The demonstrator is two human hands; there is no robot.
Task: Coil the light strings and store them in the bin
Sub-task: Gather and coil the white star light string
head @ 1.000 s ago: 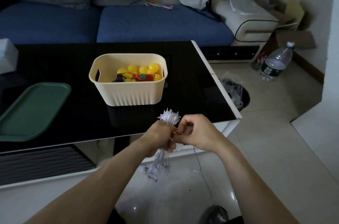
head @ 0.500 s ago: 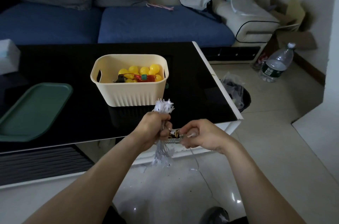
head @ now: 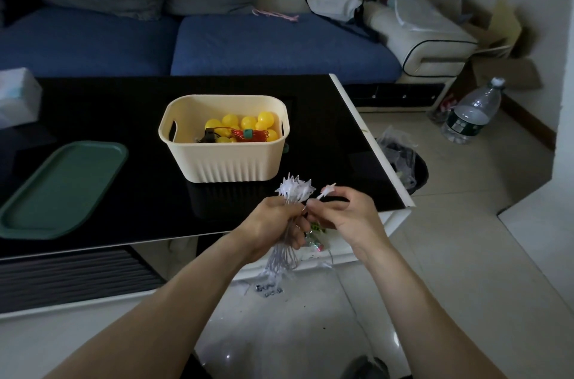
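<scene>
A cream bin [head: 224,161] stands on the black table [head: 130,105]; inside lies a string of yellow ball lights [head: 245,125] with red wire. My left hand [head: 273,223] grips a bundle of white star lights [head: 293,189], stars sticking up above the fist and wire loops hanging below it. Just to its right, my right hand [head: 344,212] pinches one star of the same string between thumb and fingers. A small battery box [head: 315,235] hangs between the hands. Both hands hover over the table's near right edge, in front of the bin.
A green tray [head: 59,189] lies on the table at the left, and a tissue pack [head: 17,97] sits at the far left. Behind is a blue sofa [head: 198,43]. On the floor at the right are a black waste bin [head: 407,166] and a water bottle [head: 473,113].
The right hand has let go near the battery box and risen, now pinching a single star beside the bundle. The left hand keeps its grip on the bundle.
</scene>
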